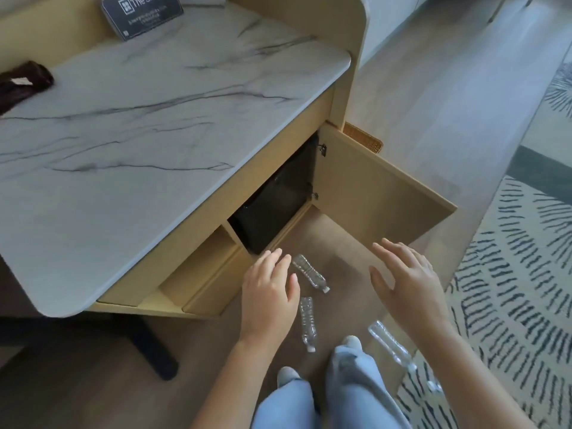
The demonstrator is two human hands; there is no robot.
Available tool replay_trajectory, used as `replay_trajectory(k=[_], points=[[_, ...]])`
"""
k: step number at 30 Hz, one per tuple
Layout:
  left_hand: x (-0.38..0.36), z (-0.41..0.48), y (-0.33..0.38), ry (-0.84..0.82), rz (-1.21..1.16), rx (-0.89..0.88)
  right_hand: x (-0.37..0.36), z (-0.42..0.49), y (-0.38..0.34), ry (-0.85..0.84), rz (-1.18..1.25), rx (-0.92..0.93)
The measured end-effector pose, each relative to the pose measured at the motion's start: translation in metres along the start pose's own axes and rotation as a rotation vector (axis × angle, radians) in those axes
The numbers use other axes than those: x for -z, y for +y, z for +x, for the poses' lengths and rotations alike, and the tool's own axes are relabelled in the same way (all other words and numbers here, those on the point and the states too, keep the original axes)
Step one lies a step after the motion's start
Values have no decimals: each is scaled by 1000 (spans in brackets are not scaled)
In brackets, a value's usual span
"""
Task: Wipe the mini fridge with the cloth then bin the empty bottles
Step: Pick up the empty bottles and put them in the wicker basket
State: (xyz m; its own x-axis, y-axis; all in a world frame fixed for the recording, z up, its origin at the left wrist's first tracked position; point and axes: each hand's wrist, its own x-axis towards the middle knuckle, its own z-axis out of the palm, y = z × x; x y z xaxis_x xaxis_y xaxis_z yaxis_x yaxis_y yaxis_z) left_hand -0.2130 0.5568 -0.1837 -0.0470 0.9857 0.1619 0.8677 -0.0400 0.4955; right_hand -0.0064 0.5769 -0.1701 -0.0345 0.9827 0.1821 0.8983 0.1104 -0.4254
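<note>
Left grip (267, 292) was open, fingers relaxed, holding nothing, just beside the nearest bottle (309, 272). Right grip (408, 283) was open too, fingers spread, in front of the open cabinet door (380, 187). A second bottle (308, 323) and a third bottle (391, 343) lay on the floor (216, 351) between the grips. Black fridge (278, 199) sat in the cabinet under the bench (154, 103). Dark cloth (21, 83) lay on the bench's far left.

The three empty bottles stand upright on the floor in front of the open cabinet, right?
Not quite. The head view shows all three lying on their sides: the far bottle, the middle bottle and the near bottle, on the floor before the open cabinet.
</note>
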Motion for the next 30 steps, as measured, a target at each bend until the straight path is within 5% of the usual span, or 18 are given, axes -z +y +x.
replay_trajectory(k=[12,22,30], points=[[-94,-27,-23,0,11,127,-60,-24,65,-56,21,19],[-248,-58,-60,28,-21,258,-195,-45,151,-87,94,160],[-380,-97,-121,-10,-129,452,-323,-81,220,-210,139,93]])
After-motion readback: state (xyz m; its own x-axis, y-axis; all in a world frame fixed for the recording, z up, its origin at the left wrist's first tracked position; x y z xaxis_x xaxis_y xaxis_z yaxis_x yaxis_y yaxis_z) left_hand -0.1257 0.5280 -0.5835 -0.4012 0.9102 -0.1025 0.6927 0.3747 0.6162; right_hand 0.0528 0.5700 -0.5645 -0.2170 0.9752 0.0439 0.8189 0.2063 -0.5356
